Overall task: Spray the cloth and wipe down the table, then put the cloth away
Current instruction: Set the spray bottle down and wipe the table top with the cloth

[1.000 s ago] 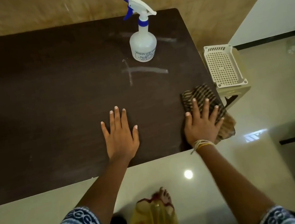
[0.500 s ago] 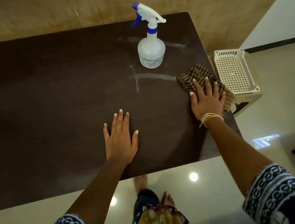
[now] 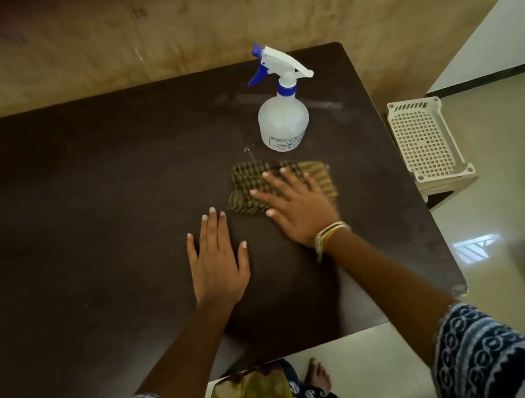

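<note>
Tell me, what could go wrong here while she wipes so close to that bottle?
The cloth under the right hand lies just in front of the spray bottle; a wide stroke forward might knock it over. The bottle also stands near the table edge on the right, above the plastic stool, so a nudge might send it off.

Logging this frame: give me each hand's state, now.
Left hand: open, flat on the table, holding nothing.
Right hand: open, fingers spread, pressing the cloth.

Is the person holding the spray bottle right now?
No, the spray bottle stands alone on the table, while the right hand presses the cloth and the left hand lies flat.
</note>
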Motion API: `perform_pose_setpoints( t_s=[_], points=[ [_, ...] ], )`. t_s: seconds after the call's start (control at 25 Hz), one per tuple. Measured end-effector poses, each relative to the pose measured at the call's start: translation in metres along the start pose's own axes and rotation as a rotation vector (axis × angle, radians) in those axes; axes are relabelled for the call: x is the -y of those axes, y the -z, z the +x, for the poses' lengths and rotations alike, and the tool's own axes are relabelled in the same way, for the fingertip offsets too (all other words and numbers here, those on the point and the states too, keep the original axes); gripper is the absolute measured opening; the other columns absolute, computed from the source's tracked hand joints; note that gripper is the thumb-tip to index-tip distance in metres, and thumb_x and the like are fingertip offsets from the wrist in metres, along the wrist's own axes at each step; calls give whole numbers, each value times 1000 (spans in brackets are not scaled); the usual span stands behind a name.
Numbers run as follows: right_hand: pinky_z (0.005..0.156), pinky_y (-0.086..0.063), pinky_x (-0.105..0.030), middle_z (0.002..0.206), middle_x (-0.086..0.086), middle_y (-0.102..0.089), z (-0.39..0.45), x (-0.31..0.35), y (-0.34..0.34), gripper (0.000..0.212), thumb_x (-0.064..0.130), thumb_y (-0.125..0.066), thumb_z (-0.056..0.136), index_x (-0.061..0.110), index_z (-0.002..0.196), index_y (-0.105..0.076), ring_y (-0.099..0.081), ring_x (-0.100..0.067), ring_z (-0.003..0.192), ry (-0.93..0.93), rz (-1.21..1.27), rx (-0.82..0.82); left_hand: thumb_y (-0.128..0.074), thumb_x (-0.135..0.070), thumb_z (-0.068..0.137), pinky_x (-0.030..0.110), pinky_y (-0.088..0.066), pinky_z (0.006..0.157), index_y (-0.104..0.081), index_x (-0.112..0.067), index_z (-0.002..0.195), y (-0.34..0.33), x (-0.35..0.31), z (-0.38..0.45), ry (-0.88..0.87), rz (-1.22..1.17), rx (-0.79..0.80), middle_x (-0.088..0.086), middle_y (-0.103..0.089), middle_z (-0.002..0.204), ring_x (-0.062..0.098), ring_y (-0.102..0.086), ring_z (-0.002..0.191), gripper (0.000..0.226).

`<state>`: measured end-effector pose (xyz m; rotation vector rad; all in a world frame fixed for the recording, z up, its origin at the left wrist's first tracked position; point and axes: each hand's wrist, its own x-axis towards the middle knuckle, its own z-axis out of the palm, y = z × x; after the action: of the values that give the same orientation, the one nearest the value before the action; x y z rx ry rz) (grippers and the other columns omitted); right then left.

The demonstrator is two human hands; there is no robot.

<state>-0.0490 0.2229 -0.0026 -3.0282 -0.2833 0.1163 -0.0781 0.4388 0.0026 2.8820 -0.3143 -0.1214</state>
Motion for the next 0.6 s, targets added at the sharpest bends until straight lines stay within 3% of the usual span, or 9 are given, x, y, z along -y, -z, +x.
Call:
perform_pose_setpoints(
  t_s=[0.2,0.32,0.4,0.48,0.6],
  points=[
    [117,-11,-58,162,3,-17,-27,-102,14,53,53,-23,96,47,149,-21,-11,-28,149,-616,122,-45,-35,-44,96,48,-15,120,-24,-14,152,1,2,1,12,15,9,5,-20,161,19,-16,149,65],
    [117,-5,-61,163,1,-10,-22,-90,14,52,51,-23,99,44,150,-18,-3,-30,150,-845,195,-54,-47,-40,91,46,-32,108,-44,-14,139,4,-5,18,25,15,-59,9,-44,144,26,-43,131,55],
    [116,-3,-63,164,-1,-7,-7,-58,11,54,50,-23,99,41,152,-16,0,-33,149,-986,243,-83,-54,-36,87,44,-37,98,-50,-17,131,12,-24,43,108,-33,-59,9,-47,131,28,-47,117,48],
    [115,-3,-65,163,-4,-7,6,-29,8,56,49,-24,99,37,153,-16,-1,-38,149,-1001,258,-93,-57,-32,86,42,-38,95,-50,-19,130,19,-45,61,196,-130,-28,9,-45,130,28,-45,117,47],
    [113,-6,-65,163,-5,-9,16,-26,7,56,48,-26,98,35,152,-18,-4,-39,148,-839,203,-83,-61,-32,87,39,-37,100,-45,-20,136,23,-65,93,210,-351,-30,6,-44,136,25,-43,124,53]
  ],
)
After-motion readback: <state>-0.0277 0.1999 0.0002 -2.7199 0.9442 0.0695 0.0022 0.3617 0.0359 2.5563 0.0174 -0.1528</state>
